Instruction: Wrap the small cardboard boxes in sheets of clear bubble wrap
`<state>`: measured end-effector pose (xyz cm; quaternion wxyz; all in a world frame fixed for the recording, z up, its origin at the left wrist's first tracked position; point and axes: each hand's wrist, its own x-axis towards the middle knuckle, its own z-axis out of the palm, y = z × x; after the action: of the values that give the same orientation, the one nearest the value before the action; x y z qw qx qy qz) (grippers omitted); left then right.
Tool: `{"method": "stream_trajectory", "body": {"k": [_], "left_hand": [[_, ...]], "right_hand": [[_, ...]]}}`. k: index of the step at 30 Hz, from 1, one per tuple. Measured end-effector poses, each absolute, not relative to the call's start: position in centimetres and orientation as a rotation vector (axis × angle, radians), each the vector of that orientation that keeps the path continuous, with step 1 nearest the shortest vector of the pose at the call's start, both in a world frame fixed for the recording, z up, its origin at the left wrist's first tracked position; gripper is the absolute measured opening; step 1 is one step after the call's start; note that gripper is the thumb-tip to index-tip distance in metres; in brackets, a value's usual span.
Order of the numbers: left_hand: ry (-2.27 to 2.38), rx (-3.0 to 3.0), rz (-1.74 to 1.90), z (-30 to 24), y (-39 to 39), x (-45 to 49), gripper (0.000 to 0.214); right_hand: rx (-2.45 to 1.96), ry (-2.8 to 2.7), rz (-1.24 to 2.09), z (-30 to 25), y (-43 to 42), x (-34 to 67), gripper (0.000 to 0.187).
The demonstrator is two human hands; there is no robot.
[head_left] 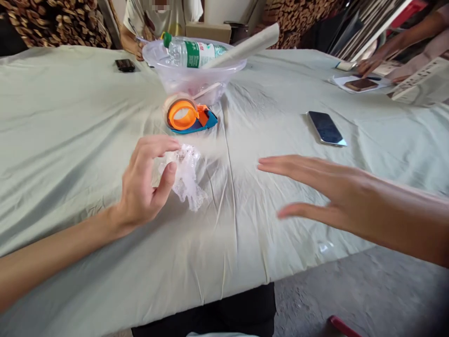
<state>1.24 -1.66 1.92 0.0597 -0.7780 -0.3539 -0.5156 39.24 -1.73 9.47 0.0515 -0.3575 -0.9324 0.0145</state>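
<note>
My left hand (143,182) is curved, with a gap between its thumb and fingers. Right behind its fingertips is a crumpled clear plastic wrap (189,175) on the cloth; whether the fingertips touch it I cannot tell. My right hand (322,187) hovers over the right side of the table, slightly blurred, its fingers stretched out and the thumb apart, holding nothing. Beyond the wrap lies a tape dispenser (191,117) in orange and blue with a roll of tape on it.
A pale cloth covers the table (87,103). Behind the dispenser, a translucent basin (196,77) holds a bottle (196,52) and a white roll (247,44). Phones (326,128) lie about. One person (164,18) sits opposite; another's hand (377,58) rests at the far right.
</note>
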Motion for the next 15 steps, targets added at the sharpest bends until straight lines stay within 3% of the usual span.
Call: {"method": "stream_trajectory", "body": {"k": [2,3,7,15], "left_hand": [[-1.086,-2.396,-1.457,2.2,-2.0,0.9,0.04],[-1.091,-2.412,-1.408,2.2,-2.2,0.7,0.04],[-1.088,-2.43,-1.26,1.2,-2.6,-0.2,0.045],[-1.075,-2.411,-1.107,0.4,-2.2,-0.9,0.032]], "right_hand": [[-0.713,-2.713,-0.148,9.1,-0.4,34.4,0.045],[-0.561,-2.694,-0.258,8.5,0.3,32.2,0.038],[-0.016,-2.55,-0.655,4.8,3.2,26.9,0.031],[0.129,-2.514,-0.544,2.7,4.1,26.8,0.02]]}}
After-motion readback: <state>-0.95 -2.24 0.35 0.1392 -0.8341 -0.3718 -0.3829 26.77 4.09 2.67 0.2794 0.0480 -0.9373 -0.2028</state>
